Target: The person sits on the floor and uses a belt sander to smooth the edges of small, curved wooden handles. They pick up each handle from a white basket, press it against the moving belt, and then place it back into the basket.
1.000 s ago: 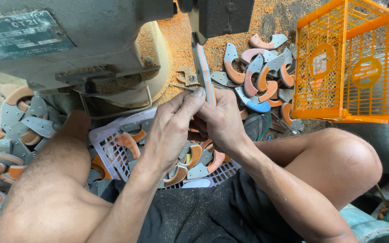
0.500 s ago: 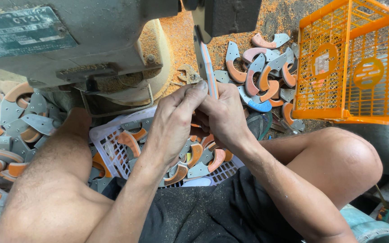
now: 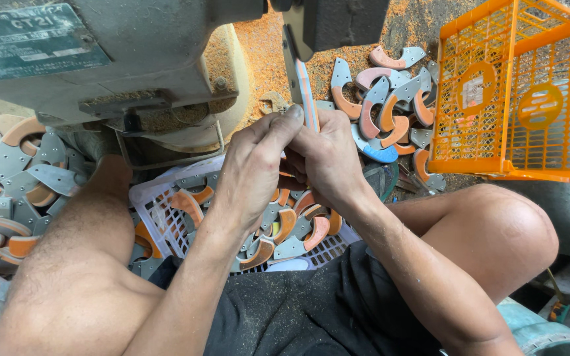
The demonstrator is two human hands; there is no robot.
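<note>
My left hand [image 3: 253, 166] and my right hand [image 3: 325, 157] meet in front of me, both pinching a thin grey and orange curved piece [image 3: 307, 100] held edge-on and upright. Its top reaches the dark head of a grey machine [image 3: 343, 23] just above my fingers. Under my hands, between my knees, a white plastic basket [image 3: 159, 221] holds several more orange and grey curved pieces.
A pile of the same curved pieces [image 3: 390, 105] lies on sawdust beyond my hands. An orange plastic crate [image 3: 510, 92] stands tipped at the right. More curved pieces [image 3: 14, 178] are heaped at the left beside the machine's body [image 3: 100, 59].
The two hands have lifted the curved piece slightly higher, closer to the machine's head. The view has shifted a little closer.
</note>
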